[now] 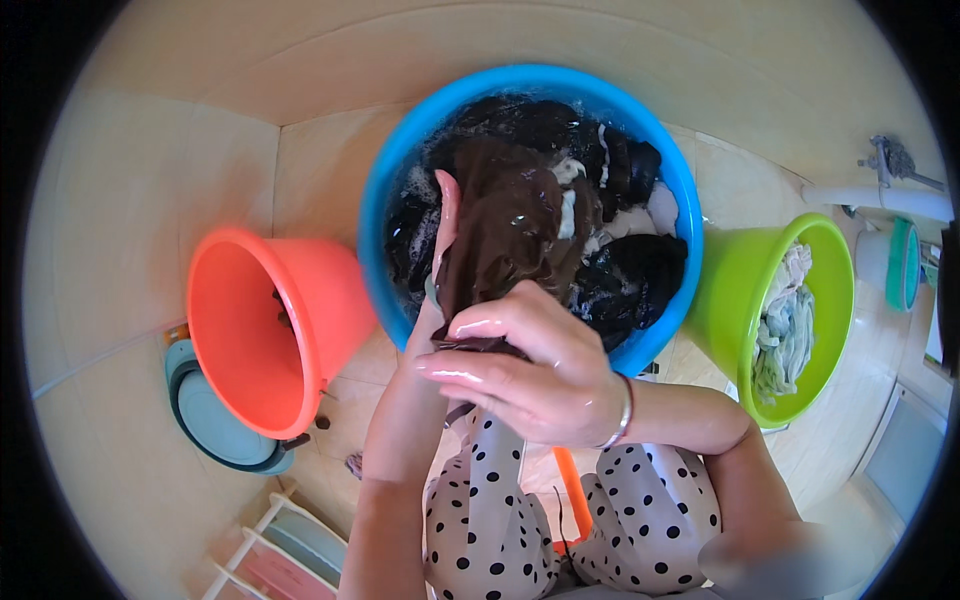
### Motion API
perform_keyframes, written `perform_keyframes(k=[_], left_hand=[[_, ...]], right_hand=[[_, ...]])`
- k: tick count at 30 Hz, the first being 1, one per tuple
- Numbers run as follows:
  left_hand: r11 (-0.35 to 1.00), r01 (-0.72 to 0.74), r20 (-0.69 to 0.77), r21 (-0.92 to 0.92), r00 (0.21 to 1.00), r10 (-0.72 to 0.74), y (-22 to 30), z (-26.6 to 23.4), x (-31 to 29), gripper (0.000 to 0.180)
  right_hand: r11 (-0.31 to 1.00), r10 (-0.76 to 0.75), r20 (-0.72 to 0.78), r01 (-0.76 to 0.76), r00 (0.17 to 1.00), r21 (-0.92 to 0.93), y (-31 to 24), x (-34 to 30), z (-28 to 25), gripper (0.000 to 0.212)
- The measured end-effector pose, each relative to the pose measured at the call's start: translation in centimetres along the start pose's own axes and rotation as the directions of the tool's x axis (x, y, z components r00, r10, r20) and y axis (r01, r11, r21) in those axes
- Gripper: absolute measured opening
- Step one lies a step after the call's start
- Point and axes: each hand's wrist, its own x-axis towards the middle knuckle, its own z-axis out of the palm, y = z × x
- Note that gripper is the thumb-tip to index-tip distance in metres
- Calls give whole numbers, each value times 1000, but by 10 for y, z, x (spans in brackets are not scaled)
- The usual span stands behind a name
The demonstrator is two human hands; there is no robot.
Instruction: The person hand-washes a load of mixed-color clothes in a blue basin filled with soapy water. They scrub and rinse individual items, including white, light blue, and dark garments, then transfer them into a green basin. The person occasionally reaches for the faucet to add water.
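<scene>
A wet dark brown garment [505, 225] hangs over the blue tub [376, 200]. My left hand [448, 225] lies along its left side, a visible digit stretched straight up; the cloth covers the rest. Over my left wrist, my right hand [545, 370] is closed on a gathered end of the brown garment, pinched between thumb and fingers. Both hands are wet. Soaking in the tub around the garment are dark clothes [630, 285], with some white cloth [662, 208] at the right and sudsy water between.
A coral bucket [340, 320] lies tilted at the left, beside a grey-blue folding basin [225, 410]. To the right, a green bucket [720, 300] holds pale wet cloths [785, 340]. A tap [885, 160] is on the right wall. A white rack [270, 555] stands lower left.
</scene>
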Motion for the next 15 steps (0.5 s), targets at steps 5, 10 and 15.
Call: perform_keyframes(k=[5, 10, 15], left_hand=[[999, -40, -92, -30, 995, 37, -16, -25, -21, 62], [973, -223, -128, 55, 965, 229, -28, -53, -11, 47], [812, -487, -74, 322, 842, 534, -28, -83, 18, 33]], right_hand=[[940, -167, 5, 161, 986, -302, 28, -19, 26, 50], [872, -190, -154, 95, 970, -480, 53, -5, 26, 31], [936, -27, -269, -69, 963, -344, 95, -7, 20, 16]])
